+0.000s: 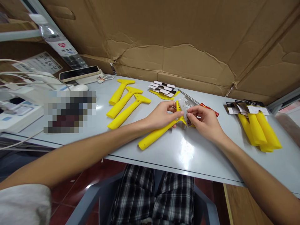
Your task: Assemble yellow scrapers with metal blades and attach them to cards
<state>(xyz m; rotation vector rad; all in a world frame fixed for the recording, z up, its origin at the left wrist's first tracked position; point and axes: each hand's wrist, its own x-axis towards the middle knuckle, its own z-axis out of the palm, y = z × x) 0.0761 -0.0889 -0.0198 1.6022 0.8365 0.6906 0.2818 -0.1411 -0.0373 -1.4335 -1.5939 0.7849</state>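
Note:
A yellow scraper handle [153, 136] lies tilted on the table under my left hand [161, 116], whose thumb and fingers close around its head. My right hand [203, 118] pinches a flat silver metal plate [183, 107] against that head. The thumbs of both hands come close together at the plate. Just behind, a screwdriver with a red handle [209, 109] and some thin metal pieces [188, 98] lie partly hidden by my right hand. To the left rest 3 more yellow scraper handles [124, 104] with T-shaped heads.
Folded black-and-white cards [162, 88] lie on yellow parts at the back. Several yellow scrapers with header cards [256, 128] are piled at right. A phone [79, 73], cables, white boxes [16, 112] and a water bottle [58, 42] occupy the left. Cardboard [168, 59] walls the back.

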